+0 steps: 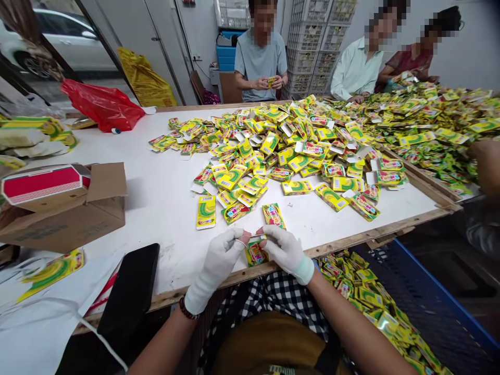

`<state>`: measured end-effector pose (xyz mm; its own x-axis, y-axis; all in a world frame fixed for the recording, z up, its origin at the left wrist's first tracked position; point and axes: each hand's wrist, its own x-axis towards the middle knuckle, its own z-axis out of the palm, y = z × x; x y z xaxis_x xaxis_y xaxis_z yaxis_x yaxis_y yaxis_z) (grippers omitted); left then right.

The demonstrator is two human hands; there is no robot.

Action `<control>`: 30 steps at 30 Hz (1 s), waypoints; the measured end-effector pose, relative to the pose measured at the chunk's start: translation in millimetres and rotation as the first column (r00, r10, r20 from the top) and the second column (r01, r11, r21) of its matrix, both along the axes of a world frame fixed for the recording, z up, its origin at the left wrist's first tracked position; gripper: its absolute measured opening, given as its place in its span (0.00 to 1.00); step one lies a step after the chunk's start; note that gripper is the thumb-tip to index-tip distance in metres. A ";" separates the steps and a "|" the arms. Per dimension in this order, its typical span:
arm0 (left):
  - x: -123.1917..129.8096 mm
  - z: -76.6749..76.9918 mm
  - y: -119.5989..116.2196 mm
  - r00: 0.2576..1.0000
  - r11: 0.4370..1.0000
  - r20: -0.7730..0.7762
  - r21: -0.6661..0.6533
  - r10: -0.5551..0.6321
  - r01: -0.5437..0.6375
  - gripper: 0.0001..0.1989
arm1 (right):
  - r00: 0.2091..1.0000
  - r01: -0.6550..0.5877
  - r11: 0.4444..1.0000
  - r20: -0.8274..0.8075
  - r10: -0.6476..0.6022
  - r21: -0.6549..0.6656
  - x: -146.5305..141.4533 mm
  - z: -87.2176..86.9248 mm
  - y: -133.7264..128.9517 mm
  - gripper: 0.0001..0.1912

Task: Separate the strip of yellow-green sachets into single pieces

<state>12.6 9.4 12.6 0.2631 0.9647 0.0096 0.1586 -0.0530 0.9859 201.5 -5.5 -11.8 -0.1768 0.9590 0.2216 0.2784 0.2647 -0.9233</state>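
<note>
A small yellow-green printed carton [255, 253] lies at the table's near edge, its white end flap facing up between my hands. My left hand [219, 263], in a white glove with bare fingertips, pinches the flap end from the left. From the right, my right hand [286, 252], gloved the same way, has its thumb and fingers closed at the carton's top. Just beyond my fingers lies another printed carton [274, 215]. One more carton [206, 212] lies flat to the left, barcode up. Behind them spreads a large pile of such cartons [269, 143], several with flaps open.
On the left are a black phone [135, 281], a brown cardboard box [78, 219] and a red plastic bag [103, 107]. A blue crate [429, 281] of cartons stands below at the right. A wooden strip [422, 174] divides the table; three people sit beyond it.
</note>
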 end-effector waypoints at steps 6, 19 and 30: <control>-1.2 8.7 3.5 1.000 0.988 0.007 -0.152 -0.009 0.010 0.12 | 0.996 0.060 0.997 -0.061 -0.063 -0.040 -2.9 6.6 0.5 0.11; -19.2 -14.3 -30.7 0.918 0.797 -0.393 0.538 -0.051 0.274 0.15 | 0.923 -0.321 0.904 0.307 0.232 0.281 31.0 1.7 -21.0 0.20; -34.6 -1.7 28.8 0.643 0.831 -0.612 0.551 0.461 -0.072 0.34 | 0.829 0.199 0.946 -0.470 -0.302 -0.257 35.5 7.1 -16.5 0.24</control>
